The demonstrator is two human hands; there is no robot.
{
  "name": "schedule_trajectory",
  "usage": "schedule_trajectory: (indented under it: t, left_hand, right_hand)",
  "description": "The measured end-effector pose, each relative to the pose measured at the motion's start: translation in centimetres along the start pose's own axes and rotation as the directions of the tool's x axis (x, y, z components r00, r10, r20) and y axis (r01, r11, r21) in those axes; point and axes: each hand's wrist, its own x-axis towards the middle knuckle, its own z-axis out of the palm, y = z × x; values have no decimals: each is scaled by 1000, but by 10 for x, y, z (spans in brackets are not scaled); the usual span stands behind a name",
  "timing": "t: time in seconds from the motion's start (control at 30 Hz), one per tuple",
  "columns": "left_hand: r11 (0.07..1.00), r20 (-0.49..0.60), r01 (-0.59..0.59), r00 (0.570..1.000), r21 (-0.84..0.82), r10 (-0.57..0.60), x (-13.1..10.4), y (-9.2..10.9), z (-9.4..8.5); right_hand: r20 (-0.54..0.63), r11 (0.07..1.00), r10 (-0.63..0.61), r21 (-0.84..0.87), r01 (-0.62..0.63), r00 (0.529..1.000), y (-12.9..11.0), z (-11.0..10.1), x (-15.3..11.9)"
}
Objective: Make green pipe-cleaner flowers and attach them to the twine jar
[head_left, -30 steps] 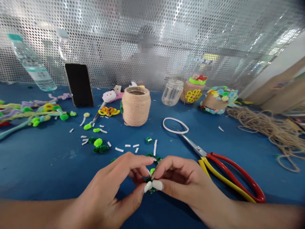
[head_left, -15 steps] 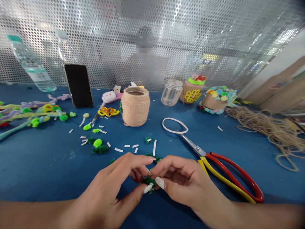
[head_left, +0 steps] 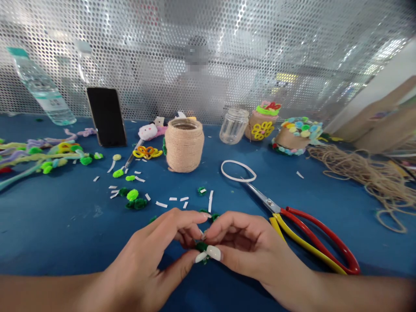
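Note:
Between my fingertips is a small dark green fuzzy craft piece [head_left: 202, 247], mostly covered by the fingers. My left hand [head_left: 162, 251] pinches it from the left, and my right hand [head_left: 250, 247] closes on it from the right, both thumbs almost touching. More dark green fuzzy bits lie just beyond the fingers, partly hidden. A twine-wrapped jar [head_left: 184, 147] stands upright past my hands. Scissors [head_left: 276, 210] with red and yellow handles rest right of my right hand, their tip by a white loop [head_left: 238, 170].
White paper scraps [head_left: 161, 204] and green pompoms [head_left: 132, 195] are scattered ahead. A phone [head_left: 106, 117] leans upright at the back left, near a water bottle [head_left: 48, 95]. A clear jar [head_left: 233, 126], decorated jars and loose twine [head_left: 367, 173] stand or lie to the right. A perforated metal panel [head_left: 136, 56] closes off the back.
My right thumb has shifted left and down over the green piece, close against my left thumb. My left hand has barely moved, and the other things stay in place.

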Motion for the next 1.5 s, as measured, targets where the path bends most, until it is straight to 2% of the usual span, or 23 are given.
schedule_trajectory:
  t: [0.37, 0.93, 1.13, 1.5]
  left_hand:
    - [1000, -27, -6, 1000, 22, 6, 1, 1, 0]
    - [1000, -9, 11, 1000, -2, -11, 0, 2, -1]
    - [1000, -11, 13, 1000, -7, -14, 0, 2, -1]
    - [1000, -2, 14, 1000, -8, -14, 1, 2, 0]
  right_hand:
    - [-29, 996, 51, -65, -52, 998, -14, 4, 0]
    - [-33, 995, 80, -57, -82, 996, -15, 5, 1]
    - [-60, 989, 74, -122, -81, 995, -14, 4, 1]
    - [-64, 988, 66, -137, -74, 996, -13, 3, 4]
